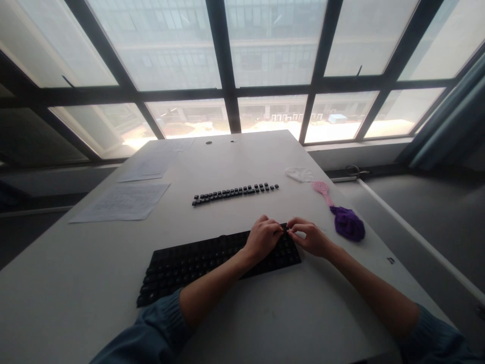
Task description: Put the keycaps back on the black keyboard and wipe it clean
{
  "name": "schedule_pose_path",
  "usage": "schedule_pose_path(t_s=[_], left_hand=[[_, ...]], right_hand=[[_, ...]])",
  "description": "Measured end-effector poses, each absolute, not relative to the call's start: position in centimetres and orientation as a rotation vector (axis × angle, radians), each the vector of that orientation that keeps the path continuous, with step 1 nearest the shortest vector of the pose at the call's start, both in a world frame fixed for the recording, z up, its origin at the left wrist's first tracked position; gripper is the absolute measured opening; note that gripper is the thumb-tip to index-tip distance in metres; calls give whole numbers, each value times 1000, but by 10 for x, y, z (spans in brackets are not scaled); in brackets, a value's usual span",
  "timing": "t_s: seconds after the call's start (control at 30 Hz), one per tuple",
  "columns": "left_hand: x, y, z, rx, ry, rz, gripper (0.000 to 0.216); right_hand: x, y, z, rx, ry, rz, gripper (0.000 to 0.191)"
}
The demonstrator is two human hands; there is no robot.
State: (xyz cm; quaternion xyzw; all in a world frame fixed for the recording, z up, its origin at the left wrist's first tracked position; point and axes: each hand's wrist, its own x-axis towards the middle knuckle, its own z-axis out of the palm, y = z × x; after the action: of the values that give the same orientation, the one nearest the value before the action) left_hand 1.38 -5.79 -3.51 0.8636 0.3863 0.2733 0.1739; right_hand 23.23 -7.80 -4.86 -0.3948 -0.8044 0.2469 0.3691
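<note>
You have bare counter (220, 217) between the keyboard (200, 260) and the row of keys (235, 193), enough for sideways passage. Straight ahead the keys block you; either end leaves a way round, between them and the papers (121, 203) on the left or the wrapper (299, 174), brush (320, 188) and cloth (349, 224) on the right. Your left forearm (215, 290) bars the keyboard's middle; your left hand (264, 236) and right hand (308, 236) crowd its far right corner.

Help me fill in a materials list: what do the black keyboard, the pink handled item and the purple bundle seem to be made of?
Black keyboard: probably plastic, fairly matte, judging by its uniform dark keys.
Pink handled item: likely moulded plastic, from its even colour and patterned head; finish unclear.
Purple bundle: apparently soft fabric, matte, given its crumpled folds.
</note>
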Motion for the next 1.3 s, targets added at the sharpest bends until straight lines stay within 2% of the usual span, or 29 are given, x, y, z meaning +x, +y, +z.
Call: schedule_pose_path(t_s=[0.47, 0.87, 1.3], left_hand=[[15, -55, -30, 2200, 1221, 745, 8], [24, -60, -20, 2708, 1124, 547, 23], [19, -78, -17, 2848, 1114, 411, 31]], right_hand=[[233, -77, -50, -1013, -2061, 637, 15], [234, -77, -54, -1025, -2062, 630, 14], [232, -80, -56, -1096, -2129, 558, 19]])
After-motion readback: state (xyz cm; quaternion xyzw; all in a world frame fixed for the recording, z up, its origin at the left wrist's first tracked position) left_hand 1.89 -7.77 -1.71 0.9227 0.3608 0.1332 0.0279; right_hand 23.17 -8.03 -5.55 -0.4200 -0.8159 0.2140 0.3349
